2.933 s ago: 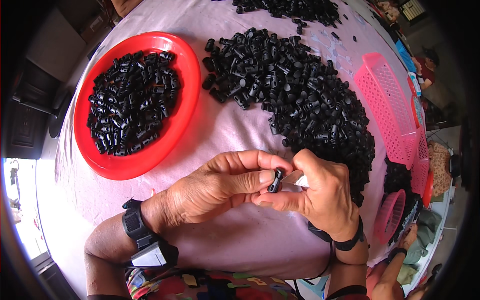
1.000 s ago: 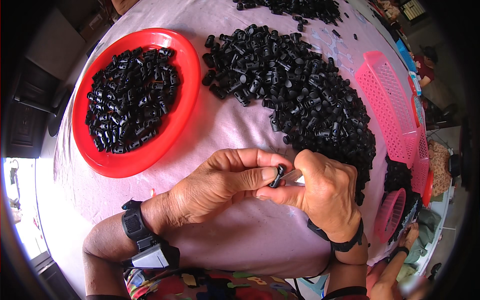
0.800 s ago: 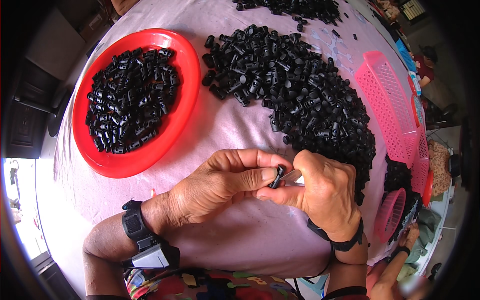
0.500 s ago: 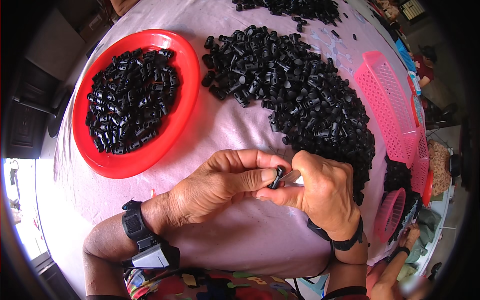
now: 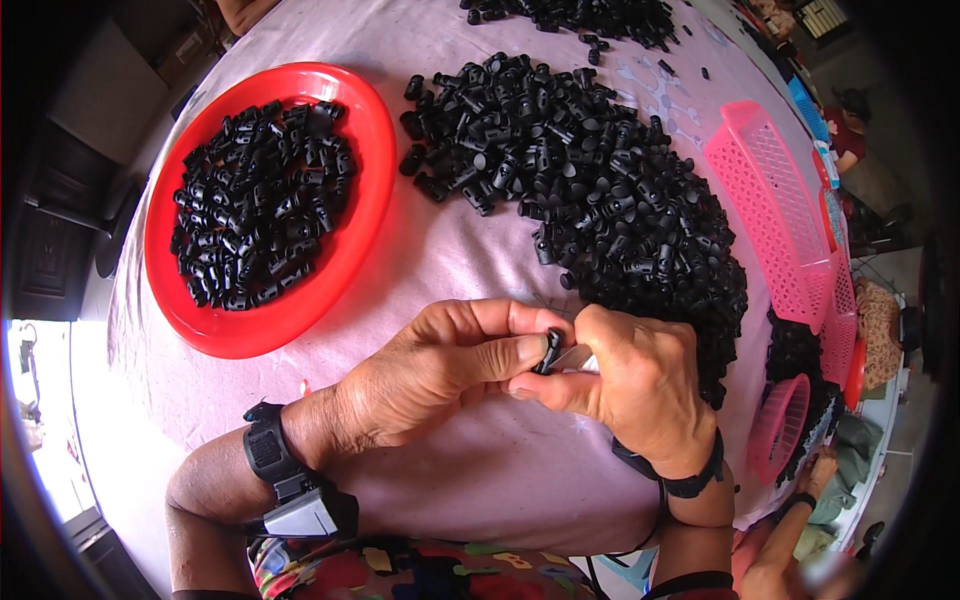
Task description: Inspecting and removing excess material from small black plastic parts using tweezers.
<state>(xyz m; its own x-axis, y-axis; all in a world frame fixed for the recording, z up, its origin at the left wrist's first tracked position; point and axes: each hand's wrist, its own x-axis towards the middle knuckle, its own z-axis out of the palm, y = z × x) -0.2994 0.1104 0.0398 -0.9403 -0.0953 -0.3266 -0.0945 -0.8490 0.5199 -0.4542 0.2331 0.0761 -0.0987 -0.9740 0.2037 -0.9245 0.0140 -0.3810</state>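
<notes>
Between the thumb and fingers of my left hand [image 5: 430, 370] is a small black plastic cord lock [image 5: 547, 356], tilted up. My right hand [image 5: 645, 385] is closed round a small knife [image 5: 573, 357]; its short blade points left and touches or nearly touches the cord lock, and the fingers hide most of its pale handle. Just beyond both hands spreads a large heap of black cord locks [image 5: 630, 200]. To the left, a red plastic tray [image 5: 378, 190] holds many similar black pieces.
A pale pink cloth [image 5: 450, 260] covers the table. Pink perforated baskets [image 5: 765, 200] and a round pink basket [image 5: 778, 430] stand along the right side. More black pieces [image 5: 600, 18] lie at the far edge. Another person's arm [image 5: 790, 525] shows at lower right.
Both hands stay together, with my right hand shifted very slightly left. The cord lock has tilted a little in my left fingers, and the blade has turned slightly against it.
</notes>
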